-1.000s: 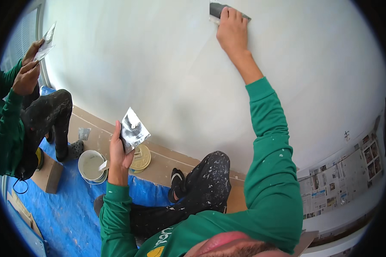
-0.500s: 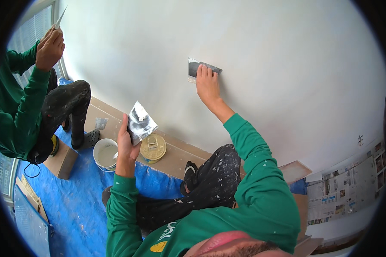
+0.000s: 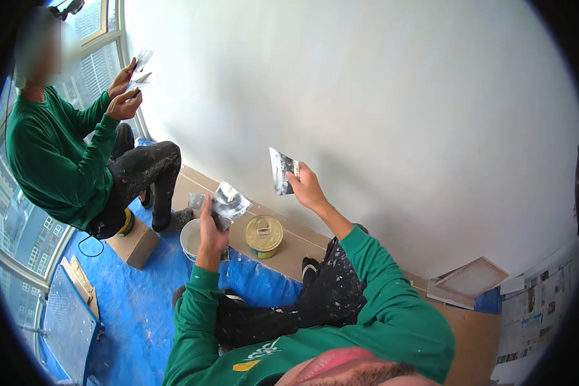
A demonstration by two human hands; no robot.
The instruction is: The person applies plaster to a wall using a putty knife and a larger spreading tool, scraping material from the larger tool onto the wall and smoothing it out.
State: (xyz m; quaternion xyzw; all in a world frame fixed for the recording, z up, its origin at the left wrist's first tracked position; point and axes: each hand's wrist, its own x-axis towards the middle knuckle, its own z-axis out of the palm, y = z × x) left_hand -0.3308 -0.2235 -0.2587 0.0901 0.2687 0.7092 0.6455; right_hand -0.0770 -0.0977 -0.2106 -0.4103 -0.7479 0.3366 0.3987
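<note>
My left hand (image 3: 213, 231) is closed round a flat metal putty knife (image 3: 230, 204), its blade smeared with white filler. A second putty knife (image 3: 283, 170) is gripped in my right hand (image 3: 307, 186), with pale paste on the blade and the blade raised in front of the white wall (image 3: 392, 116). The two blades are apart. Below my left hand stands a white bucket (image 3: 190, 239), partly hidden by that hand. To its right sits a round tin with a gold lid (image 3: 264, 233).
At the left a co-worker in a green sweatshirt (image 3: 58, 161) sits on a cardboard box (image 3: 135, 248), holding scrapers. A blue sheet (image 3: 132, 302) covers the floor, with cardboard along the wall. A blue board (image 3: 69, 325) lies lower left; a framed panel (image 3: 473, 276) leans at right.
My right hand has drawn its putty knife down and off the wall, turning the blade toward the left one. The view has swung left, bringing more of the co-worker and windows into sight.
</note>
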